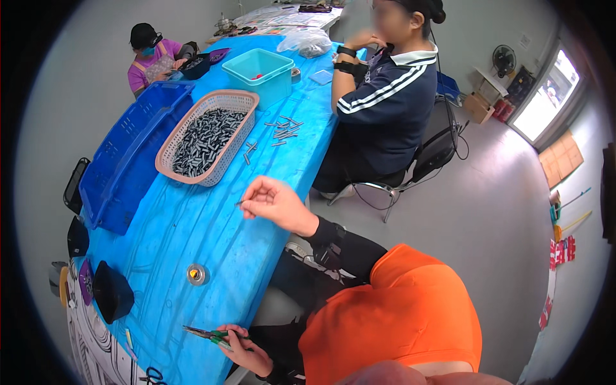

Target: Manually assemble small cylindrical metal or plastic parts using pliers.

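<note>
My right hand (274, 204) is raised above the blue-covered table (221, 231), thumb and fingers pinching a small thin dark piece (239, 204). It is just in front of a pink-rimmed perforated basket (252, 101) heaped with short dark and grey pieces (208, 141). Lower in the picture, the fingers of my left hand (242, 353) are wrapped around green-handled pliers (204, 332), with their jaws pointing left over the table. Between my hands and farther left stands a small round metal tin (197, 274) with a yellow centre. Several loose grey pieces (283, 131) lie right of the basket.
Blue crates (128, 154) line the table's far left side. A teal box (260, 70) stands behind the basket, and a black bin (112, 292) at left. Scissors (153, 376) lie near the bottom edge. One person (391, 109) sits at right, another (154, 61) works at back left.
</note>
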A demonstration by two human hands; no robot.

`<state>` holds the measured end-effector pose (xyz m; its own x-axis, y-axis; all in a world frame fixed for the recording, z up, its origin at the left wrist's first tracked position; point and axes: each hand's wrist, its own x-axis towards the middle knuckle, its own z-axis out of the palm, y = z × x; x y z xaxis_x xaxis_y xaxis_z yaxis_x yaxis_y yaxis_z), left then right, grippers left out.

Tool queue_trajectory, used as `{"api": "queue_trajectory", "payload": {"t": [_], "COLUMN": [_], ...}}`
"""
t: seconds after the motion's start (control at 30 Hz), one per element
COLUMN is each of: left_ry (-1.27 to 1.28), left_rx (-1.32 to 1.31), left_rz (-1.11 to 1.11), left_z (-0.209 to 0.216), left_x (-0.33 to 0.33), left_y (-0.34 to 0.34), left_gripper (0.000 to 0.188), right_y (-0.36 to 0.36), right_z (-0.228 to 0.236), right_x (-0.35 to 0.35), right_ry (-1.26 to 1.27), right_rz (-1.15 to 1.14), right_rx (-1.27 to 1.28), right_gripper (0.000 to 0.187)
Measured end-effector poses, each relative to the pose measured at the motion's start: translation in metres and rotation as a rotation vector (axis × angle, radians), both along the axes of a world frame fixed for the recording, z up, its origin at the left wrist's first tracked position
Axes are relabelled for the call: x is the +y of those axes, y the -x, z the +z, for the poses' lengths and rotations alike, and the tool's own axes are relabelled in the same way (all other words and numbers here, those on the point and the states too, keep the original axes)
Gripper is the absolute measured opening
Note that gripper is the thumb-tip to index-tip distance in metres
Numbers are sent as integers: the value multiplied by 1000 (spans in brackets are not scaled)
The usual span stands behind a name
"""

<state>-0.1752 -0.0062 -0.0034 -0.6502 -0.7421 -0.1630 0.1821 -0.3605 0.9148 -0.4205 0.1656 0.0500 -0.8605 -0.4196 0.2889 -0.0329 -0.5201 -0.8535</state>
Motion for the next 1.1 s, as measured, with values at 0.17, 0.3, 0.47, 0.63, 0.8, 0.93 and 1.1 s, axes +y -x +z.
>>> {"api": "queue_trajectory", "payload": {"t": [0.17,0.3,0.47,0.63,0.8,0.93,1.1], "left_ry": [65,44,29,67,20,42,88], "left_rx": [60,-27,61,129,29,91,91], "left_rz": [-14,26,17,17,59,32,79], "left_z": [0,-2,-9,-9,-8,-11,-10], "left_x": [-2,-4,-8,-10,-8,-9,-11], "left_y": [-4,-5,-11,-12,-15,-18,-23], "left_gripper": [19,18,18,16,17,18,19], "right_y": [13,16,13,30,99,132,62], "right_z": [9,13,12,8,11,12,17], "right_x": [2,6,-4,-9,-36,-59,0], "right_ry": [22,49,97,81,-254,-461,64], "right_rz": [-129,-176,-245,-246,-452,-617,221], "right_rx": [21,63,62,93,202,600,253], "right_gripper": [12,12,12,11,25,30,57]}}
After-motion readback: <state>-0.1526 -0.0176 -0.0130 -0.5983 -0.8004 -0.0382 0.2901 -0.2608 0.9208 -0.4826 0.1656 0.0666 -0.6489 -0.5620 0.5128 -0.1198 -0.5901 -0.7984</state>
